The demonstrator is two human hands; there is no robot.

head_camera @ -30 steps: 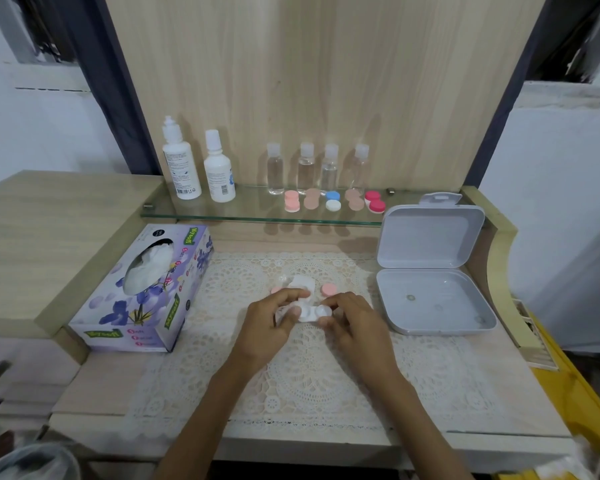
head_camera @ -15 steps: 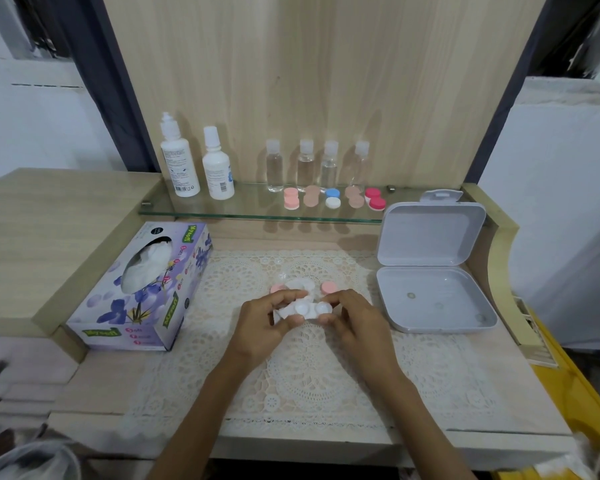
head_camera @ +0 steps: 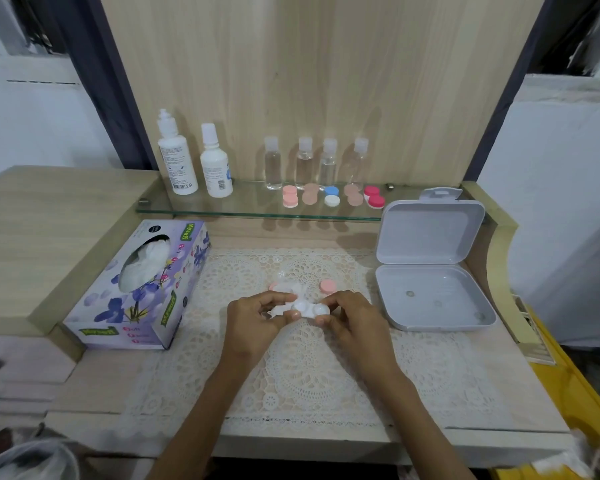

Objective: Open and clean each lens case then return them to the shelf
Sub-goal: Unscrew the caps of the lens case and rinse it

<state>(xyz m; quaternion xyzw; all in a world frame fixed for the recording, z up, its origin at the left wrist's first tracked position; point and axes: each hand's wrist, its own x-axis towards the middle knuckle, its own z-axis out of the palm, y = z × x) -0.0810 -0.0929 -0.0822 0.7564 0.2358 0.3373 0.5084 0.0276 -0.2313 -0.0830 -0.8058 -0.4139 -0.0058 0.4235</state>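
Both grips pinching: left hand (head_camera: 257, 318) and right hand (head_camera: 352, 318) are holding the white lens case (head_camera: 307, 309) by its ends, just above the table (head_camera: 527, 403) middle, likely steadying it for wiping. Pink caps (head_camera: 327, 286) are lying just beyond, off.

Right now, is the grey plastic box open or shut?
Open: the grey plastic box has its lid raised behind the base.

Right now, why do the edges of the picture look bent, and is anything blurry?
Head view, edges: the wide lens bows the desk and the dark posts; head view, centre: the lens case is clear under even light with faint shadows; head view, bottom corners: smeared.
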